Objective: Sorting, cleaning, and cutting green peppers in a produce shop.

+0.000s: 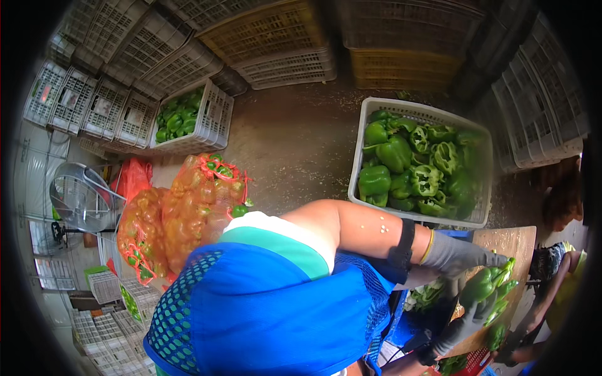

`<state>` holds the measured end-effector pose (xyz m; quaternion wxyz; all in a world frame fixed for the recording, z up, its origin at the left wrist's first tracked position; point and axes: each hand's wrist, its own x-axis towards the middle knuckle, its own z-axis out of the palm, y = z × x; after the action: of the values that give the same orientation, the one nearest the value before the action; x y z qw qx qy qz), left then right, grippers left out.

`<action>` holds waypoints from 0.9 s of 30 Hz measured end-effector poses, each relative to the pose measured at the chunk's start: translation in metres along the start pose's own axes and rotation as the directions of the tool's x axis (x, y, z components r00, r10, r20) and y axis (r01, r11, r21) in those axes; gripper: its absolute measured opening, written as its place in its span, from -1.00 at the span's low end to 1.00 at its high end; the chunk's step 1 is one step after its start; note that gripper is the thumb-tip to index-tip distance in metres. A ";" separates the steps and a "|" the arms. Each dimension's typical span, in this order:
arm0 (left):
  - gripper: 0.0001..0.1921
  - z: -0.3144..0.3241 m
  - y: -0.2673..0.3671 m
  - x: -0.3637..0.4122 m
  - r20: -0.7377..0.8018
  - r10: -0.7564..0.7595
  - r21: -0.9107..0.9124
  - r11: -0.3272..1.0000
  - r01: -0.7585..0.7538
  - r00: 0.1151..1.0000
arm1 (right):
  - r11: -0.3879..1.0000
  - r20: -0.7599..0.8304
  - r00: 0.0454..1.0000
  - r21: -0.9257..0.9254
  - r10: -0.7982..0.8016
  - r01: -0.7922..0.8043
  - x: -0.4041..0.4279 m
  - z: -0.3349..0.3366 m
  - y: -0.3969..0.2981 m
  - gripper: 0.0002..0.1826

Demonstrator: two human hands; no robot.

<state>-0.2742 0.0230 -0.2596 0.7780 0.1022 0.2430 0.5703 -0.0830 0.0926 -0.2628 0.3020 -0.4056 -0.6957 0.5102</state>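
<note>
My left hand (463, 256), in a grey knit glove, reaches over a wooden board (517, 244) with its fingertips at a bright green pepper (509, 265). Below it, my right hand (472, 317), also gloved in grey, grips a large green bell pepper (477, 285) from the lower side. More long green pepper pieces (498, 308) lie against its fingers. The hands and peppers partly hide one another, and no tool can be made out. Another green pepper (496, 336) sits at the board's lower edge.
A white crate (355, 188) holds whole and cut-open peppers. Another pepper crate (218, 117) and orange mesh sacks (188, 211) stand left. Stacked crates (282, 70) line the wall. Pale vegetable scraps (425, 296) lie beside the board. A co-worker's arm (548, 305) is at right; a fan (82, 197), far left.
</note>
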 end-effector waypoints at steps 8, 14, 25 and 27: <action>-0.22 0.016 -0.042 0.018 0.003 0.201 -0.011 0.979 -0.201 0.980 | 0.983 0.191 0.968 0.055 0.164 -0.177 -0.020 -0.006 -0.028 -0.50; -0.16 0.021 -0.033 0.012 0.153 0.093 0.215 0.969 -0.125 0.984 | 0.980 0.287 0.958 0.182 0.023 -0.078 -0.032 -0.026 -0.007 -0.52; -0.21 -0.025 0.008 0.029 0.111 0.860 0.790 0.227 -0.569 0.498 | 0.946 -0.089 0.992 -0.303 0.094 -0.117 -0.018 -0.016 -0.014 -0.60; -0.26 -0.047 0.035 -0.005 0.022 0.871 0.890 0.206 -0.407 0.490 | 0.762 0.002 0.977 -0.626 0.214 -0.165 -0.018 -0.030 0.019 -0.45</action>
<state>-0.3276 0.0240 -0.2833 0.2135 0.3894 0.5917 0.6728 -0.0440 0.0934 -0.2718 0.0723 -0.5315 -0.7910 0.2943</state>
